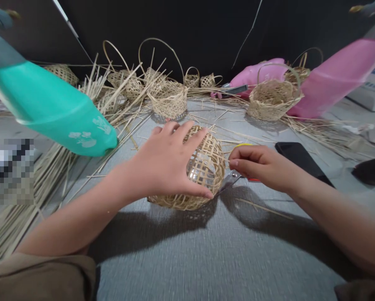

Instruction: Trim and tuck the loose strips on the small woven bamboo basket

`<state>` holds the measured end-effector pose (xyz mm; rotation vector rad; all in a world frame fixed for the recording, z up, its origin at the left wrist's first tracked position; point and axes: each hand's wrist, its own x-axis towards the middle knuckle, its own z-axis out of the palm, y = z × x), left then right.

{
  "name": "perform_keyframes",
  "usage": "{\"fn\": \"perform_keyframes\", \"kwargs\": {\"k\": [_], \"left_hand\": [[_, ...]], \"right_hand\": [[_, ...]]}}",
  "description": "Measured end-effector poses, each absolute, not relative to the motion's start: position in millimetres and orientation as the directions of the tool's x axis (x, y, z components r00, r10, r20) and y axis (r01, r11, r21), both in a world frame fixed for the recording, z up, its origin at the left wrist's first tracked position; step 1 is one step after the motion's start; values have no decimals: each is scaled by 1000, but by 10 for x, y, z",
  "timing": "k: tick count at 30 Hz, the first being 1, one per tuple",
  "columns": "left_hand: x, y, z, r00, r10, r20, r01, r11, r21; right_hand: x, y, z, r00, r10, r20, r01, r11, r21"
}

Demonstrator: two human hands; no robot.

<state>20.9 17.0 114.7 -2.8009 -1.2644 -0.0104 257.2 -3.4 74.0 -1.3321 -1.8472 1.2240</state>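
A small round woven basket (206, 163) of pale, bamboo-like strips lies on its side at the middle of the grey table. My left hand (165, 163) grips it from the left, fingers spread over the top and thumb along the near side. Something clear and shiny shows through the weave. At the basket's right side my right hand (259, 165) is closed in a pinch on a thin strip (226, 160) that runs to the weave. Scissors (232, 179) lie beneath this hand, blades toward the basket, their yellow and red handles partly hidden.
A green spray bottle (55, 108) leans in at left, a pink one (338, 79) at right. Finished baskets (170, 100) and loose strips (49, 175) line the back and left. A black phone (300, 159) lies right of my right hand. Another pink bottle (256, 73) lies behind.
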Motion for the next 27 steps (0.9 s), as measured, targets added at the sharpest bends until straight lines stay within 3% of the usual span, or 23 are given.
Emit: {"fn": "perform_keyframes", "kwargs": {"k": [14, 22, 27], "left_hand": [[221, 147, 1134, 640, 767, 58, 767, -642, 24], [205, 312, 943, 668, 729, -152, 738, -621, 264], [221, 360, 891, 657, 737, -157, 744, -601, 293]], "right_hand": [[2454, -53, 582, -298, 942, -152, 68, -138, -988], [2438, -27, 523, -249, 936, -250, 134, -223, -966], [2425, -33, 484, -249, 934, -258, 130, -232, -964]]}}
